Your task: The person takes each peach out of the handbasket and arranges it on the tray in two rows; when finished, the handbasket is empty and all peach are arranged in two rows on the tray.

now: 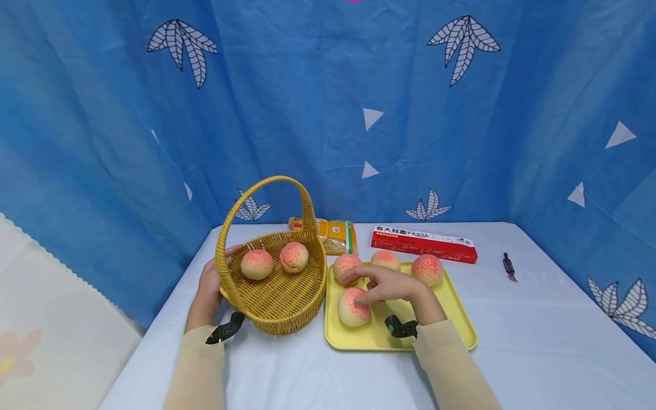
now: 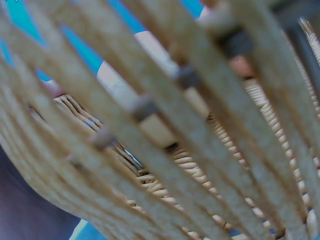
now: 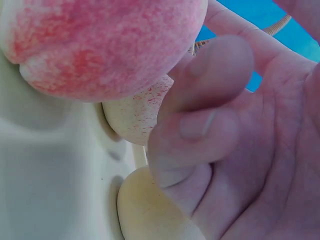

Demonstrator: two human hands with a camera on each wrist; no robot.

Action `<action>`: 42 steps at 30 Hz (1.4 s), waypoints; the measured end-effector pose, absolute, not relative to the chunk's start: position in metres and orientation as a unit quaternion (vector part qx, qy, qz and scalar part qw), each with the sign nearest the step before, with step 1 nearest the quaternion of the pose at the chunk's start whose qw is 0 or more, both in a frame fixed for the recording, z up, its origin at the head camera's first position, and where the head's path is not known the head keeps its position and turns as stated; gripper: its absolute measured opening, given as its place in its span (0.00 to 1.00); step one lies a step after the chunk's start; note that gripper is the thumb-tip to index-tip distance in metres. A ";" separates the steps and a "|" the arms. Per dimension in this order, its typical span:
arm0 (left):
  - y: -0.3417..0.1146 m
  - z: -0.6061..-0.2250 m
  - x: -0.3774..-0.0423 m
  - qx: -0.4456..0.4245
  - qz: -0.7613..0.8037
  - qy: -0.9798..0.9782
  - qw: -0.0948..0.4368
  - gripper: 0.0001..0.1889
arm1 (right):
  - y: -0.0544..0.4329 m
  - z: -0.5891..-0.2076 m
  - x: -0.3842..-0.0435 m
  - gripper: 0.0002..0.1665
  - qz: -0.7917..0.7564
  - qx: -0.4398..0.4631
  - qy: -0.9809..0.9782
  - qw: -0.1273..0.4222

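My left hand (image 1: pixel 209 283) rests against the left side of a yellow woven basket (image 1: pixel 277 324) with a tall arched handle. Two peaches, one on the left (image 1: pixel 257 265) and one on the right (image 1: pixel 294 257), lie inside it. Woven slats (image 2: pixel 165 125) fill the left wrist view. Over a yellow tray (image 1: pixel 400 343), my right hand (image 1: pixel 392 285) reaches down with thumb and forefinger spread about the front-left peach (image 1: pixel 352 310). The thumb overlaps its top in the head view. In the right wrist view, this peach (image 3: pixel 105 45) is close by, apart from the palm, with other fingers bent.
More peaches sit along the tray's back, at left (image 1: pixel 346 263), middle (image 1: pixel 385 259) and right (image 1: pixel 427 269). Behind them lie a red pasta box (image 1: pixel 424 245) and a yellow food bag (image 1: pixel 336 236). A small purple wrapped item (image 1: pixel 508 266) lies far right.
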State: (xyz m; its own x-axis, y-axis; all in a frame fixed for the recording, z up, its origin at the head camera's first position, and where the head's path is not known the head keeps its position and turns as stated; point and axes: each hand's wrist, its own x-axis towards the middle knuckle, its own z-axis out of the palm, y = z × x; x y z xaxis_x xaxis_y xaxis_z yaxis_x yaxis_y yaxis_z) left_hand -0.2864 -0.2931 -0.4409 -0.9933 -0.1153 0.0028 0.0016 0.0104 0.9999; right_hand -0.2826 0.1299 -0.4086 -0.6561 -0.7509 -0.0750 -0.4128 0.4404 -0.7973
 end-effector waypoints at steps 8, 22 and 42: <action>-0.294 -0.441 -0.287 0.047 -0.703 -0.709 0.037 0.24 | 0.128 -0.407 -0.282 0.30 -0.414 -0.336 0.820 0.209; -0.294 -0.443 -0.285 0.047 -0.701 -0.711 0.034 0.24 | 0.114 -0.402 -0.279 0.26 -0.457 -0.308 0.821 0.147; -0.295 -0.444 -0.287 0.046 -0.710 -0.702 0.035 0.24 | 0.090 -0.395 -0.272 0.30 -0.523 -0.269 0.807 0.054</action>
